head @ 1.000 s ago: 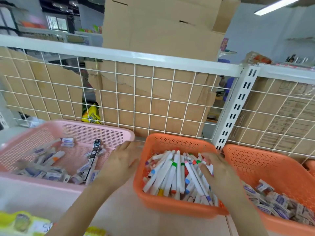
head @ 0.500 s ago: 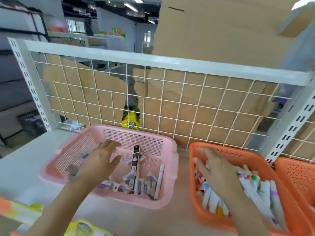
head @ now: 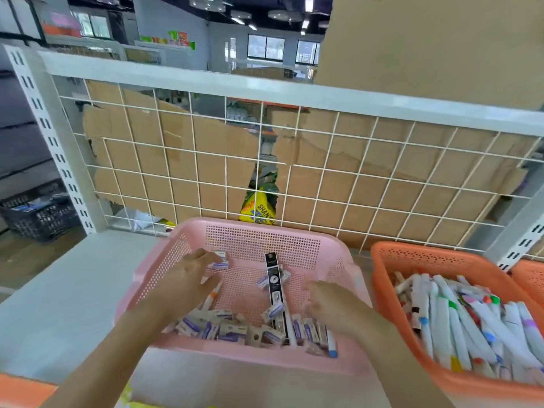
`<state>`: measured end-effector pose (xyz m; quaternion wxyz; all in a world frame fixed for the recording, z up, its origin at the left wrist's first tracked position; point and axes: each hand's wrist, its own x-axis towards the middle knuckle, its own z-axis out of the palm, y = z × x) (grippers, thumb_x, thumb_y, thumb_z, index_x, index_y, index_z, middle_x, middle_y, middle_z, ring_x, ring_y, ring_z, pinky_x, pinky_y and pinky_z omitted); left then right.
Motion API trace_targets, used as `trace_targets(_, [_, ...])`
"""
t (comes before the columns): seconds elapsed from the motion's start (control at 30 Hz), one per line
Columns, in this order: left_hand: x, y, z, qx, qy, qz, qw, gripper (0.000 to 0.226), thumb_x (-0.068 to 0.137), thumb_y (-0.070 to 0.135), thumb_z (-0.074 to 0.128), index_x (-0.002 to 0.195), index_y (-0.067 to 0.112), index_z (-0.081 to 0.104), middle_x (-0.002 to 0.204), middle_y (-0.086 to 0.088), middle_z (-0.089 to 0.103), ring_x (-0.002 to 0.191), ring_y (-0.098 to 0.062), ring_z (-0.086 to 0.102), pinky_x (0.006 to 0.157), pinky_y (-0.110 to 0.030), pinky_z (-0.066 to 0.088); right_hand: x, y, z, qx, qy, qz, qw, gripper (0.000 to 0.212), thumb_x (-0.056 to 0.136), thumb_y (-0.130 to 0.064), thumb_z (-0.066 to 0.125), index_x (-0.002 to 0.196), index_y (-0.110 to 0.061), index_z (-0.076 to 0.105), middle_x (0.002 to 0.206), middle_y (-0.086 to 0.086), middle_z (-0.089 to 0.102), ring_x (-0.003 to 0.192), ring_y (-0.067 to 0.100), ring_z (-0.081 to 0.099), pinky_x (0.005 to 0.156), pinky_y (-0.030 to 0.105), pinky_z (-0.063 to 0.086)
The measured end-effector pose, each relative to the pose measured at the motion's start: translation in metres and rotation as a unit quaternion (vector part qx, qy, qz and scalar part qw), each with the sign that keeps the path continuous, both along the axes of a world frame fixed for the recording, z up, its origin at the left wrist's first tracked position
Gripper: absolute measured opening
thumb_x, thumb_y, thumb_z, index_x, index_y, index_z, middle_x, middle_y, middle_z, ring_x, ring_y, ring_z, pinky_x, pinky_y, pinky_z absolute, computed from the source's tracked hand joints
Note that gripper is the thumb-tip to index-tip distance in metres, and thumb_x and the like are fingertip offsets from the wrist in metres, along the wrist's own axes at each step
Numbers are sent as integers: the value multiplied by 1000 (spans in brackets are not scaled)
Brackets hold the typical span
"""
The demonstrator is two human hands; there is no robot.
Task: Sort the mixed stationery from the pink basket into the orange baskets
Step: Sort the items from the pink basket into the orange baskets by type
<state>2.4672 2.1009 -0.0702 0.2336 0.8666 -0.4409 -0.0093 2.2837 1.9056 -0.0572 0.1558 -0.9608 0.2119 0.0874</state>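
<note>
Partly, motion blur smears the right hand over the pink basket on the counter, so I cannot tell whether its fingers hold anything. The orange basket of markers is cut off at the right edge. The left hand hovers inside the pink basket, fingers spread and holding nothing. Small purple-labelled boxes crowd its near wall, with a long black box lying among them.

A white wire grid panel backed by cardboard stands beyond the left hand; windows and ceiling lights farther behind
</note>
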Motion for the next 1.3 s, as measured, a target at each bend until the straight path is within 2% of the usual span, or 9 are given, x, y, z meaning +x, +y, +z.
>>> trace_targets(0.1, [8,-5,-2,15,19,-46,999,32,94,28,53,126,25,52,134,5,49,119,-15,48,99,-24,36,6,6,-8,-6,62,-20,998,39,95,-22,51,131,-8,44,125,9,54,108,23,54,80,28,42])
trace_targets(0.27, [20,-15,0,63,28,-107,992,42,89,42,49,125,21,53,129,2,52,117,-19,51,98,-27,38,12,12,-16,-50,131,-27,990,48,81,-32,71,116,-4,53,116,14,57,103,28,54,80,34,44])
trace_targets(0.33, [23,-20,2,77,28,-124,989,36,93,34,51,126,20,52,128,2,51,115,-18,52,99,-27,38,13,12,-16,-49,142,-28,988,48,79,-36,73,109,-3,55,109,14,58,96,27,54,73,33,41])
trace_targets(0.43, [22,-27,6,106,-1,-150,983,33,95,31,50,127,21,51,128,5,51,114,-15,52,101,-31,38,15,11,-15,-36,139,-32,989,48,77,-37,74,107,-3,56,107,14,59,95,28,56,73,35,44])
trace_targets(0.57, [13,-36,11,151,44,-223,962,25,92,29,55,115,19,59,113,5,59,93,-5,54,89,-22,43,14,11,-16,6,121,-41,992,51,74,-34,75,112,-10,52,113,10,57,100,26,55,83,37,48])
trace_targets(0.73, [-4,-40,8,273,122,-312,902,36,85,33,66,117,19,60,113,1,60,102,-11,56,86,-22,43,18,14,-16,39,128,-28,991,48,76,-28,72,113,-9,46,96,5,51,87,23,49,58,28,33])
trace_targets(0.97, [-3,-37,-5,267,130,-337,894,45,81,35,69,122,28,53,107,12,41,102,-5,43,86,-24,39,20,13,-20,33,138,-21,990,38,76,-23,70,104,-15,45,87,-2,46,82,20,45,53,25,29])
trace_targets(1.07, [-4,-35,-7,253,106,-343,898,43,79,34,71,117,28,50,104,10,36,97,-6,39,77,-25,36,19,9,-23,26,127,-22,991,36,78,-21,68,106,-14,47,92,-1,47,85,20,45,55,24,29])
trace_targets(1.3, [-3,-34,-7,285,87,-317,900,48,78,32,74,113,24,42,114,5,50,98,-13,46,83,-31,41,18,5,-27,47,75,-36,995,31,83,-22,64,111,-16,52,92,-4,47,80,14,45,54,20,29])
